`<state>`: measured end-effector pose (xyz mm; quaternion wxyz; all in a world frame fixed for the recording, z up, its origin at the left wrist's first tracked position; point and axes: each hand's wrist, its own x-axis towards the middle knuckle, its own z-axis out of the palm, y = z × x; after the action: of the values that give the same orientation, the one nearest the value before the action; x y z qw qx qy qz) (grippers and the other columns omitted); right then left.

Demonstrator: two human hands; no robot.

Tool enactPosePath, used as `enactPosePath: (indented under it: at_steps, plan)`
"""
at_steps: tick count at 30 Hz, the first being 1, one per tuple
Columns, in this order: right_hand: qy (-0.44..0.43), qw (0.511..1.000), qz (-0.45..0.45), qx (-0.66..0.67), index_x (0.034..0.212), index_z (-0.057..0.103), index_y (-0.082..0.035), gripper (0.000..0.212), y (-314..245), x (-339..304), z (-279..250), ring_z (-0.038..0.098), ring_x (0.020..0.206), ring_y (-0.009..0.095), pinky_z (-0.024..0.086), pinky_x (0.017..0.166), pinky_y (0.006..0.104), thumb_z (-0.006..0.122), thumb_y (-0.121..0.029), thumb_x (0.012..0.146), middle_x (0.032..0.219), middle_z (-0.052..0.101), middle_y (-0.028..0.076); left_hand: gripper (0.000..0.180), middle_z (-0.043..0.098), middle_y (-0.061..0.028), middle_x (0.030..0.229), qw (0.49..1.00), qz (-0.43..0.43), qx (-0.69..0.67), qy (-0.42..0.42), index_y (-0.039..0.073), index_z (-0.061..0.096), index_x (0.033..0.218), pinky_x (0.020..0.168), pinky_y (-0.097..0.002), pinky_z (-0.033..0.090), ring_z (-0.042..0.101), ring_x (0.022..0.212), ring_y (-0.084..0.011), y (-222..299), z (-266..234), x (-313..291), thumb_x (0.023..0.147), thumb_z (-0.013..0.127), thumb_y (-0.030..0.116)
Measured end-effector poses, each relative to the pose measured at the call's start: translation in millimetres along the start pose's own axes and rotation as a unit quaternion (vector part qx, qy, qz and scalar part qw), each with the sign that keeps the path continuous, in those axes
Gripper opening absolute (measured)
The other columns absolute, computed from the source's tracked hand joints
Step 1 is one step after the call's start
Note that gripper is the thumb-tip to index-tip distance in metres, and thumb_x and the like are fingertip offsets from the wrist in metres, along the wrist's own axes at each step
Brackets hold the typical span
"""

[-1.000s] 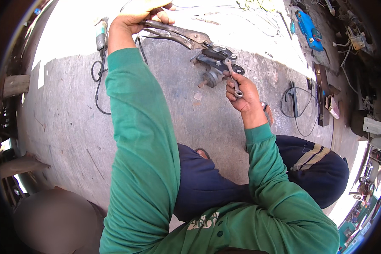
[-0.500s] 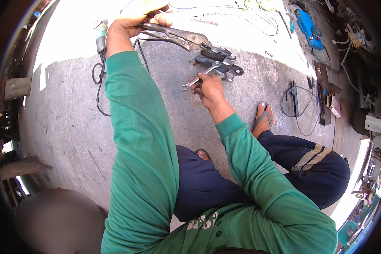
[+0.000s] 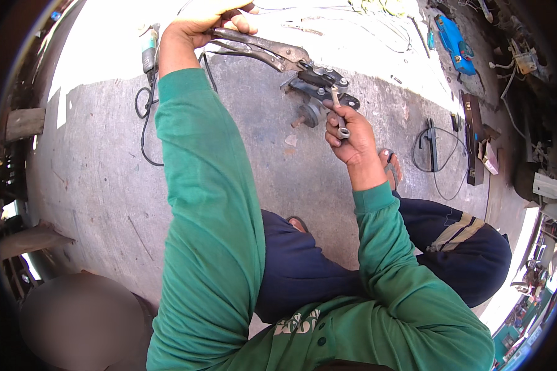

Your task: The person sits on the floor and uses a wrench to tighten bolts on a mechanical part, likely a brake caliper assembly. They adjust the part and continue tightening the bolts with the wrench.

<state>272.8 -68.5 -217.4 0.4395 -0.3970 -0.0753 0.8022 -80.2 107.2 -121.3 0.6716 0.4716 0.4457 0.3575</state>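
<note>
Up at the far left, my left hand (image 3: 213,23) grips the handles of worn metal locking pliers (image 3: 272,51). Their jaws meet a dark metal bracket-like part (image 3: 315,79) with several bolts on it. A grey round piece with a rusty stud (image 3: 307,116) sticks out below that part. Nearer to me, my right hand (image 3: 351,133) is closed round a combination wrench (image 3: 339,114). The wrench's upper end is at a bolt on the part, its ring end toward me. Whether it is seated on the bolt I cannot tell.
A teal and grey angle grinder (image 3: 148,52) with a black cord lies at the far left. To the right are a blue tool case (image 3: 455,44), a black bar (image 3: 432,145) with a looped wire and a brown box (image 3: 473,139). My sandalled foot (image 3: 391,166) is close to my right hand.
My right hand has swung the wrench to the right, from slanting across the part to pointing nearly straight at me. The round stud piece now shows. My left hand has hardly moved.
</note>
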Motion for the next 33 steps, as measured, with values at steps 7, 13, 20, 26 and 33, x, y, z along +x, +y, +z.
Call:
enactPosePath:
  at_steps: [7, 13, 20, 26, 33]
  plan:
    - [0.061, 0.972, -0.012, -0.226, 0.114, 0.052, 0.001, 0.015, 57.9, 22.9, 32.2, 0.059, 0.05, 0.017, 0.046, 0.043, 0.029, 0.052, -0.009, 0.102, 0.08, 0.069, 0.014, 0.029, 0.074, -0.0186, 0.081, 1.0, -0.014, 0.003, 0.012, -0.004, 0.064, 0.112, 0.067, -0.0366, 0.064, 0.076, 0.077, -0.0286, 0.5, 2.4, -1.3, 0.103, 0.063, 0.023]
    - [0.08, 0.979, -0.021, -0.184, 0.115, 0.052, 0.003, 0.018, 76.2, 46.8, 35.2, 0.063, 0.056, 0.02, 0.051, 0.048, 0.0321, 0.049, -0.012, 0.105, 0.084, 0.07, 0.017, 0.029, 0.074, -0.0184, 0.081, 1.0, -0.015, 0.001, 0.014, -0.003, 0.064, 0.113, 0.066, -0.0361, 0.064, 0.076, 0.077, -0.0282, 5.1, 6.4, -4.1, 0.104, 0.062, 0.024]
    - [0.042, 0.989, 0.045, -0.137, 0.114, 0.057, 0.004, 0.023, 43.9, 33.2, 36.7, 0.057, 0.055, 0.017, 0.046, 0.048, 0.0313, 0.049, -0.016, 0.105, 0.083, 0.07, 0.013, 0.027, 0.074, -0.0195, 0.081, 0.999, -0.005, 0.027, -0.02, -0.004, 0.064, 0.113, 0.066, -0.0349, 0.064, 0.077, 0.079, -0.0284, -1.1, -13.5, -3.3, 0.105, 0.06, 0.022]
    - [-0.043, 0.999, -0.001, -0.026, 0.118, 0.059, 0.005, 0.026, -5.5, 4.4, -13.4, 0.051, 0.048, 0.01, 0.037, 0.041, 0.0249, 0.049, -0.014, 0.104, 0.077, 0.066, 0.006, 0.029, 0.075, -0.02, 0.084, 1.0, -0.005, -0.005, -0.01, -0.005, 0.063, 0.113, 0.067, -0.035, 0.063, 0.076, 0.081, -0.0284, -2.9, 0.5, 4.4, 0.105, 0.058, 0.022]
    - [0.056, 0.96, -0.013, -0.273, 0.109, 0.056, 0.001, 0.014, 50.4, 16.2, 34.1, 0.055, 0.047, 0.014, 0.041, 0.041, 0.0275, 0.053, -0.011, 0.102, 0.078, 0.068, 0.012, 0.029, 0.075, -0.0197, 0.086, 0.999, -0.011, -0.007, -0.045, -0.004, 0.065, 0.113, 0.064, -0.0332, 0.061, 0.075, 0.077, -0.0246, -9.3, -17.8, 8.7, 0.105, 0.059, 0.024]
